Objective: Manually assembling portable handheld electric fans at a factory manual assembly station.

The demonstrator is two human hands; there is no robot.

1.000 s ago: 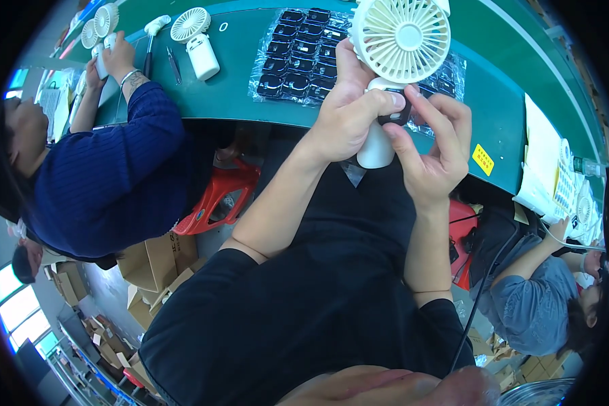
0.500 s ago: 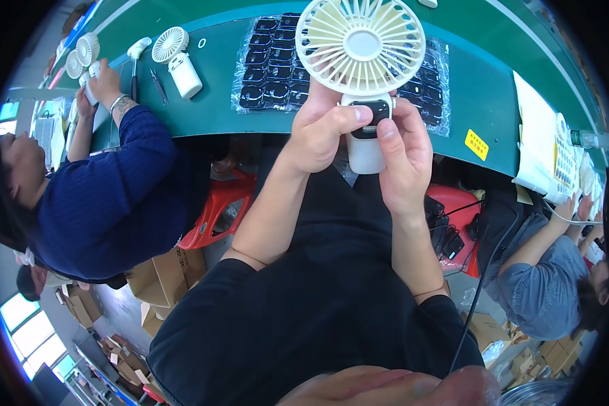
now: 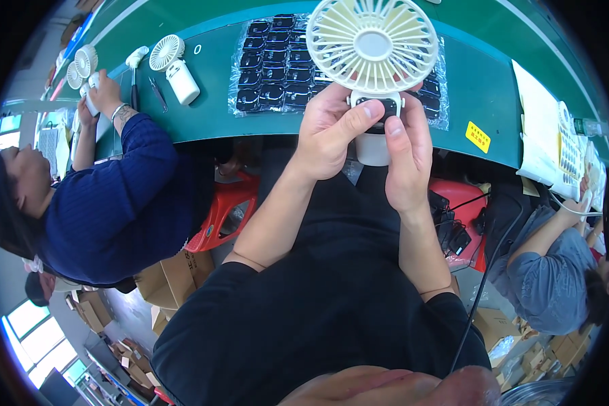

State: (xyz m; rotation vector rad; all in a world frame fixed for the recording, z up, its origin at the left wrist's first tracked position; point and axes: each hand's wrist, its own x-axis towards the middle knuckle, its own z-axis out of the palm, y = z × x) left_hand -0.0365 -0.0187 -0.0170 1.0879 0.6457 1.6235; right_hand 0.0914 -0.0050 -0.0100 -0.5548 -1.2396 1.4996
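A white handheld fan (image 3: 374, 46) is held upright in front of me, its round ribbed grille at the top and its handle toward me. My left hand (image 3: 326, 134) grips the handle from the left, thumb lying on the black panel (image 3: 388, 106) just below the grille. From the other side my right hand (image 3: 411, 159) closes on the handle, its thumb at the lower edge of that panel. Fingers of both hands pass behind the fan and are partly hidden. Behind the fan, a plastic-wrapped sheet of black parts (image 3: 267, 68) lies on the green table (image 3: 210, 115).
Another white fan (image 3: 181, 80), tweezers (image 3: 158, 95) and a dark-handled tool (image 3: 134, 81) lie to the left. A yellow label (image 3: 478, 137) sits near the table edge. Co-workers sit on both sides; the left one, in a blue sleeve (image 3: 115, 196), holds fans. Red stools (image 3: 227, 210) stand below.
The fan has shifted slightly right, together with both my hands. My thumbs now cover more of the black panel. At left, the co-worker's head has tilted back.
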